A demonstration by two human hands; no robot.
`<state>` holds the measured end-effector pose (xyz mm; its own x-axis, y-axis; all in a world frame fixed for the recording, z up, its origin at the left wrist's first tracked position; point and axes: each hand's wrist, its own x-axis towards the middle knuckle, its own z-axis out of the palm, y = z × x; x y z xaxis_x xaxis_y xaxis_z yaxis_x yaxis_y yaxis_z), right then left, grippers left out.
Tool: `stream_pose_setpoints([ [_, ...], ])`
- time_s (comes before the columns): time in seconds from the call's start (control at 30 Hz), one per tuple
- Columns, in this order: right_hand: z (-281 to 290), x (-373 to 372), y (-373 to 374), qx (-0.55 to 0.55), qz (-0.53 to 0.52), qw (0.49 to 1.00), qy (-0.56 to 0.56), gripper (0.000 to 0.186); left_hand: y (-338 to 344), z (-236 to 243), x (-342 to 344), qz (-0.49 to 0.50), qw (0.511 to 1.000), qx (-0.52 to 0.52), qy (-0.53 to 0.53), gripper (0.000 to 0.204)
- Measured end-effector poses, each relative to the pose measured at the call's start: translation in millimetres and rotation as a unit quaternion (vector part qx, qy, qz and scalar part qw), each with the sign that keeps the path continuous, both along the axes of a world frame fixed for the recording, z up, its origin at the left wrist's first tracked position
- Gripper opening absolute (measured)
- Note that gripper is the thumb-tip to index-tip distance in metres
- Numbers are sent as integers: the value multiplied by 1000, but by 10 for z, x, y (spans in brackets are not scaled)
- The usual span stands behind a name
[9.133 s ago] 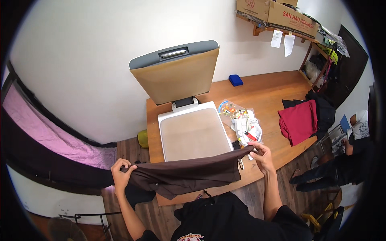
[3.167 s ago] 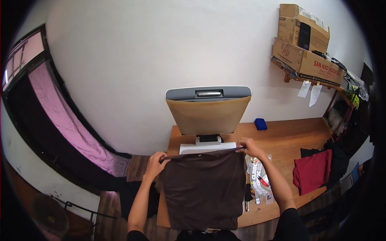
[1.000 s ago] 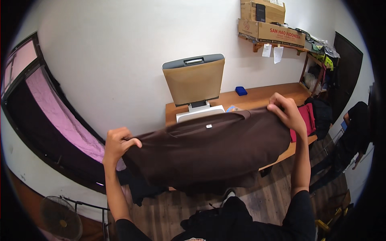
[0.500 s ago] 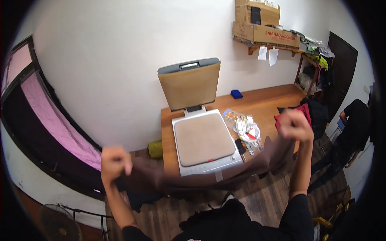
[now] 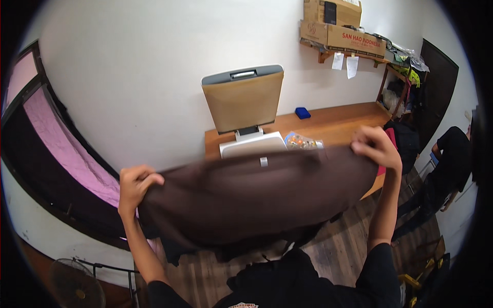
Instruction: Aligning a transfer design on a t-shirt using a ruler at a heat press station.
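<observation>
I hold a dark brown T-shirt (image 5: 257, 197) stretched wide in the air in front of me. My left hand (image 5: 134, 186) is shut on its left edge and my right hand (image 5: 376, 148) is shut on its right edge. A small white label shows near the shirt's upper middle. Behind the shirt stands a heat press (image 5: 245, 105) with its tan upper plate raised; the shirt hides most of its white lower plate. The press sits on a wooden table (image 5: 341, 120).
A small blue box (image 5: 302, 112) and a colourful sheet (image 5: 300, 141) lie on the table. Cardboard boxes (image 5: 341, 28) rest on a wall shelf. A person in black (image 5: 449, 159) sits at the right. A pink cloth (image 5: 61, 154) hangs left; a fan (image 5: 74, 285) stands below.
Both hands have swung the shirt up from a low, sagging hold to a raised, taut spread. It now covers the press's lower plate from view.
</observation>
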<state>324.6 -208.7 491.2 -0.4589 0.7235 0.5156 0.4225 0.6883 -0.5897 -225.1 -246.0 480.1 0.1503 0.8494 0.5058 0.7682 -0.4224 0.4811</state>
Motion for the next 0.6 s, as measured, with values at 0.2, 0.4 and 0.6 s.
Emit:
stream_pose_setpoints([
  [0.2, -247, 18, -35, -50, 360, 903, 228, 25, -275, -266, -139, -213, 965, 94, -122, 18],
  [0.4, -450, 42, -219, -36, 308, 948, 66, 23, -535, -741, -276, -156, 987, 43, -8, 23],
  [0.6, -1064, 117, -129, -250, 67, 959, -114, 21, -481, -1397, -290, 14, 987, -83, -139, 35],
])
